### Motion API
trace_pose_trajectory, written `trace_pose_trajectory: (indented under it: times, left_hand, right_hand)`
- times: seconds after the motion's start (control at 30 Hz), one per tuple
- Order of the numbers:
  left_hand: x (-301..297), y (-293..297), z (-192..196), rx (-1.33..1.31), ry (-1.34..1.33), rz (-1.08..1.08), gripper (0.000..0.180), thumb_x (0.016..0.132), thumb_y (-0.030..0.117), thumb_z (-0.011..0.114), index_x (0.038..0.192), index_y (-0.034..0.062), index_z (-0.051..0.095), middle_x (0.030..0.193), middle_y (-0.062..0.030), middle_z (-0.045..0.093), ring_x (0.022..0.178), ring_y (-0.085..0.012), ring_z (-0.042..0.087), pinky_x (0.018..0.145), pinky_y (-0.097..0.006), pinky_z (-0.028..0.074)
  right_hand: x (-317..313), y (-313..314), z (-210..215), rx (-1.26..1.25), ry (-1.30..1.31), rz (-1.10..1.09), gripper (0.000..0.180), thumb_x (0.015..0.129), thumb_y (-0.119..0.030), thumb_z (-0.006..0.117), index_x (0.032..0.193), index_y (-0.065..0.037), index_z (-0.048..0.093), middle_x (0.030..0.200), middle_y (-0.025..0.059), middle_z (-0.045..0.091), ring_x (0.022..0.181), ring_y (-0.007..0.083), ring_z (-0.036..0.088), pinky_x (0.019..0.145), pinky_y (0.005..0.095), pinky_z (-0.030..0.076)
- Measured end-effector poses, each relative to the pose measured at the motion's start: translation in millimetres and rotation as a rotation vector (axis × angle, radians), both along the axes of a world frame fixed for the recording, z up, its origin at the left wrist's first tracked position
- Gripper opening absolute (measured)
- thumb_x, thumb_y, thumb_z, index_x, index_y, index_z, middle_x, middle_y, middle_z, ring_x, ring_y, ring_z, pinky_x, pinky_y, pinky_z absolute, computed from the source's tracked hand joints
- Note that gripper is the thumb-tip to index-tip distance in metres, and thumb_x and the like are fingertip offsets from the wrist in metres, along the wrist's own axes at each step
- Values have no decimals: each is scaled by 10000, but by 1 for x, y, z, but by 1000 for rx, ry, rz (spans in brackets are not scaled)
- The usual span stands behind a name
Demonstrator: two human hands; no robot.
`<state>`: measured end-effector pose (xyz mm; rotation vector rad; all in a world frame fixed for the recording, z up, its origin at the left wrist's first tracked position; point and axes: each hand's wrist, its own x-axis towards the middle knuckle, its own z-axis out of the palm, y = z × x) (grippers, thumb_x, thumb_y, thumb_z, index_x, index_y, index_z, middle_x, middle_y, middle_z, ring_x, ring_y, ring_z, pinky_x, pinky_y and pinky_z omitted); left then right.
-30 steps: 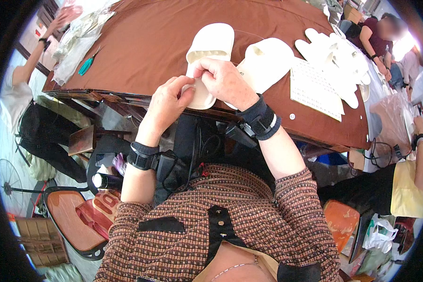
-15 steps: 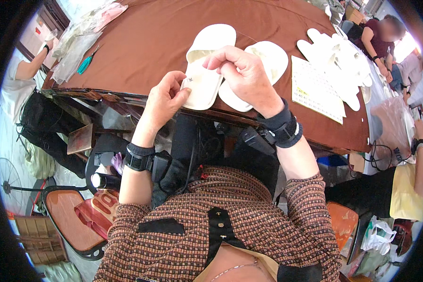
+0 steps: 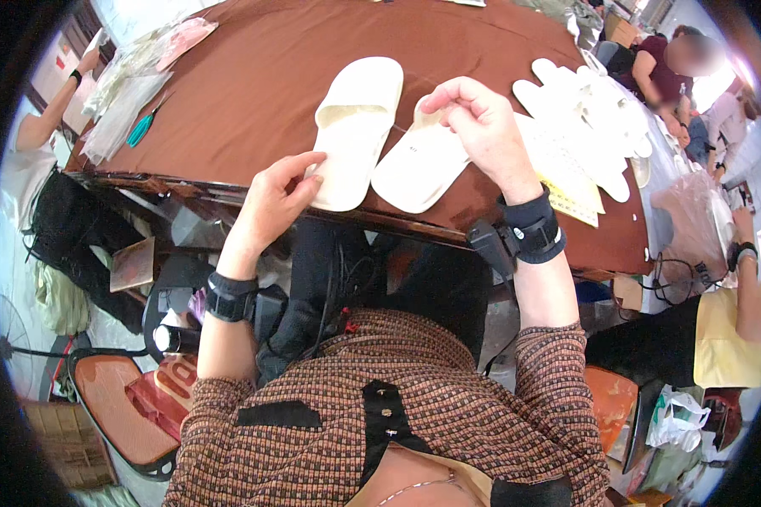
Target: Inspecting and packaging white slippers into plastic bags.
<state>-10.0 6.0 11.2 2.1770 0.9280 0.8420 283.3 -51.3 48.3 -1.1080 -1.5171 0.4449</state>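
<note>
A pair of cream slide slippers lies on the brown-covered table in front of me, heels toward me. My left hand (image 3: 283, 194) is at the near left edge of the left slipper (image 3: 347, 165), thumb and fingertips closed on its rim. Over the right slipper (image 3: 414, 182) is my right hand (image 3: 486, 127), fingers curled and thumb and forefinger pinched together. Anything tiny in that pinch is too small to make out. A small dark mark shows on the right slipper's insole; its strap is partly hidden behind my right hand. Beside my right wrist lies a white and yellow label sheet (image 3: 573, 190).
Several white slippers (image 3: 588, 114) are heaped at the right. Teal-handled scissors (image 3: 141, 129) and clear plastic bags (image 3: 123, 101) lie at the left. Co-workers stand or sit on both sides. An orange chair (image 3: 118, 397) is at my lower left.
My right hand has moved right, from the left slipper to above the right one. The left slipper's dark insole mark no longer shows; one is visible on the right slipper. The view has shifted.
</note>
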Motion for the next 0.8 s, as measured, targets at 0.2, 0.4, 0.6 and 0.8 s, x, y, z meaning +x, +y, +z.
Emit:
trace_pose_trajectory:
  times: [0.2,0.4,0.6,0.8]
  left_hand:
    - [7,-10,2,-332,-251,-55,508,966,91,612,1424,-36,432,868,-43,645,768,-80,588,672,-236,503]
    - [6,-18,-4,-590,-437,33,382,961,153,600,1257,-75,523,901,-78,688,711,-112,628,634,-245,525]
    - [9,-21,-7,-849,-512,-32,326,988,230,584,1151,-52,593,845,-99,695,635,-138,644,608,-258,530]
    - [13,-22,-8,-903,-626,-73,308,975,189,584,1156,-60,590,876,-96,693,654,-145,650,630,-267,546]
  right_hand:
    - [6,-16,26,-61,-203,-102,139,898,-79,549,968,-26,657,840,75,696,745,162,630,686,303,500]
    - [43,-2,-2,-97,-462,-251,267,900,-157,655,1125,-16,630,1017,119,673,917,201,636,823,337,514]
    - [35,-4,0,-203,-542,-253,430,861,-283,671,1216,-48,610,1234,162,629,1161,363,553,1026,435,424]
    - [41,4,-8,-261,-473,-263,549,827,-269,716,1296,-34,555,1239,207,626,1102,330,609,967,383,474]
